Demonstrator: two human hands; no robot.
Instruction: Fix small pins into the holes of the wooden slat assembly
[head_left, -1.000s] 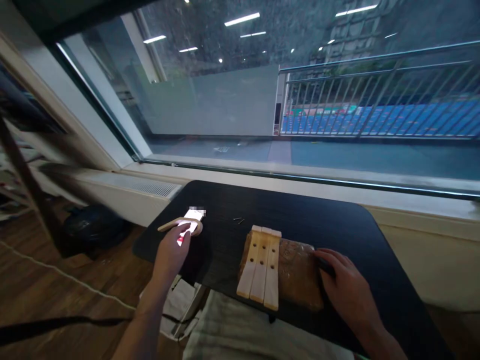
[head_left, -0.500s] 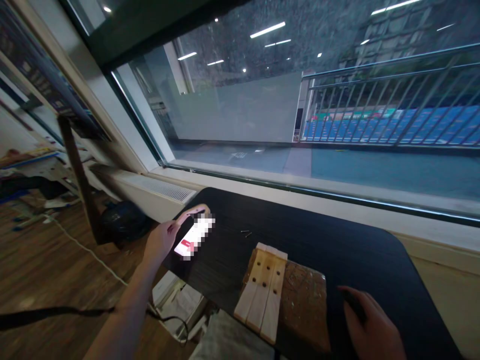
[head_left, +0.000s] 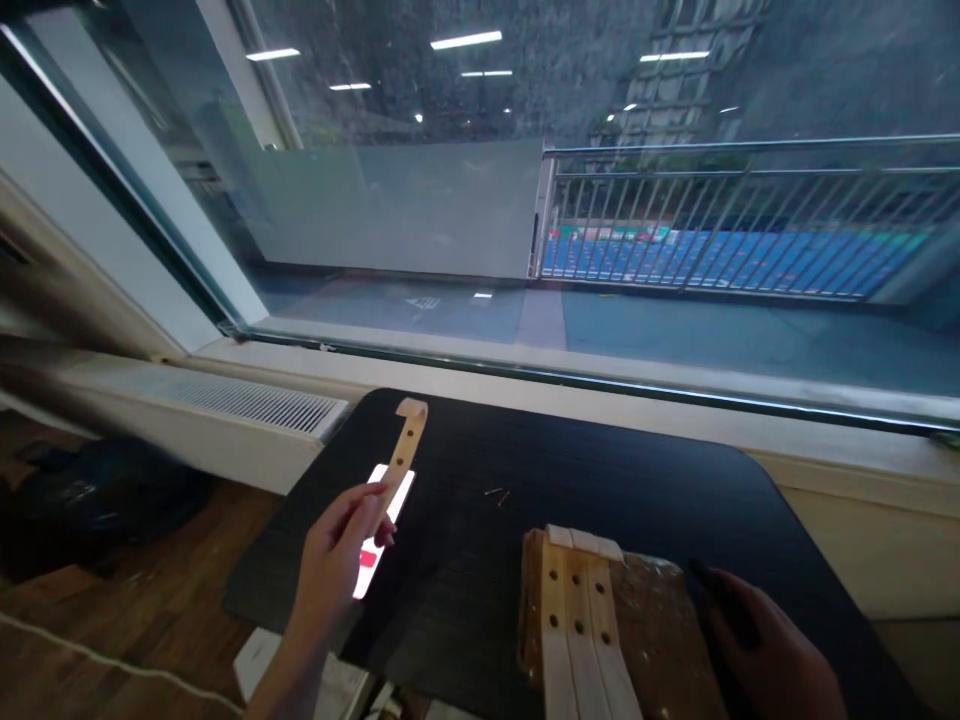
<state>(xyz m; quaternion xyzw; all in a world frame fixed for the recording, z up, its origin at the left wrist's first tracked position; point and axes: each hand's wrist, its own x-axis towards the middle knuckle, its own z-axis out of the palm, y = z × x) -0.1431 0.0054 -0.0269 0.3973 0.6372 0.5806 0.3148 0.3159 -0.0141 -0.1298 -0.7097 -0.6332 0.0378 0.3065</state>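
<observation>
Left of the brown block (head_left: 664, 635): my left hand (head_left: 341, 545) pinches a holed wooden strip (head_left: 406, 449) above the lit phone (head_left: 364, 578). Right of it: my right hand (head_left: 776, 645) grips a dark object (head_left: 731, 608), blurred.

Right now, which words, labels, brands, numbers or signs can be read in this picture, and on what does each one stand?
No text can be read for certain.
Lit phone screen: a red patch shows, but any lettering is too small or blurred.
Ground outside: white marks, too small and blurred to read.
Held wooden strip and brown block: no readable lettering.
</observation>
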